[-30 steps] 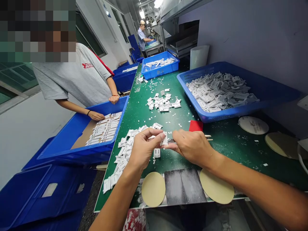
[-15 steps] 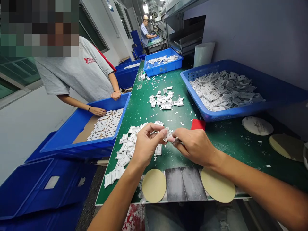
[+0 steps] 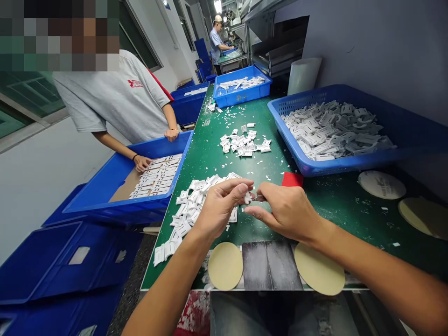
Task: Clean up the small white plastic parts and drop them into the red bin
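Note:
My left hand (image 3: 224, 205) pinches a small white plastic part (image 3: 248, 198) between thumb and fingers, above the green table. Close to its right, my right hand (image 3: 289, 210) has its fingers curled and its thumb held apart below. A thin glint shows at its curled fingers, but what they hold is too small and hidden to name. Beside and behind my left hand lies a pile of similar white plastic parts (image 3: 189, 207). Farther back is a looser group of white parts (image 3: 245, 142).
A blue basket (image 3: 304, 165) full of white parts stands at right, near a red square (image 3: 292, 179). Yellow discs (image 3: 225, 266) and dark sanding sheets (image 3: 271, 266) line the front edge. At left, a person in a grey shirt (image 3: 115, 102) reaches into a blue crate (image 3: 94, 212).
The white part has turned in my left fingers. My right thumb has opened away from it and dropped lower. The view has shifted slightly.

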{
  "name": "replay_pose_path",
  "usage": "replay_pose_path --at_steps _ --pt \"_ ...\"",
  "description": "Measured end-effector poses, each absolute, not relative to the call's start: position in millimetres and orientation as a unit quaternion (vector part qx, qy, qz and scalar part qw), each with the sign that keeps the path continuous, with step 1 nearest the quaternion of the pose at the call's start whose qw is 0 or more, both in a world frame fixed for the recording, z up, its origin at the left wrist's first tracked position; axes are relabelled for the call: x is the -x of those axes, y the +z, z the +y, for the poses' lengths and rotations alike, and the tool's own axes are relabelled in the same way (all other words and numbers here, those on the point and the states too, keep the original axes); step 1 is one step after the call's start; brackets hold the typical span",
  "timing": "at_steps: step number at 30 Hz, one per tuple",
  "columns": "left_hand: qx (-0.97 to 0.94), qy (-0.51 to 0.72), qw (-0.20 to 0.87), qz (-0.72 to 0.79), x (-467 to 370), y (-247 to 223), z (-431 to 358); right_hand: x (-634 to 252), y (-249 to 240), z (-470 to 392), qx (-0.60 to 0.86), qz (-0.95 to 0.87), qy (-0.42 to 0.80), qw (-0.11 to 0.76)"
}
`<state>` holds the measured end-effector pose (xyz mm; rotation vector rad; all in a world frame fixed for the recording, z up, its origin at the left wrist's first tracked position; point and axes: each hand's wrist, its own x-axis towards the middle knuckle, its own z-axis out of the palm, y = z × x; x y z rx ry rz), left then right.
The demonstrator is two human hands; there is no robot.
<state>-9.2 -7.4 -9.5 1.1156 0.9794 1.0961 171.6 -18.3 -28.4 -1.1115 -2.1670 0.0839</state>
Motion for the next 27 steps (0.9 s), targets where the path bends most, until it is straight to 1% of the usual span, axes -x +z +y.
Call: replay_pose_path --at_steps 4,7,15,27 --pt "-0.504 0.453 0.598 0.428 7.9 -9.4 -8.7 -171.5 -31.3 -17.2 0.439 -0.841 -0.061 0.31" --pt "-0.516 0.442 0.592 0.434 7.0 -7.9 -9.7 -171.0 -31.5 -17.2 0.446 -0.839 -0.099 0.296" --pt "-0.547 0.424 0.573 0.438 7.8 -7.9 -10.6 -170.4 -31.9 -17.2 0.445 -0.835 -0.131 0.295" --pt "-0.541 0.427 0.568 0.449 8.6 -9.4 -9.9 -168.3 -35.3 -20.0 0.436 -0.833 -0.184 0.288"
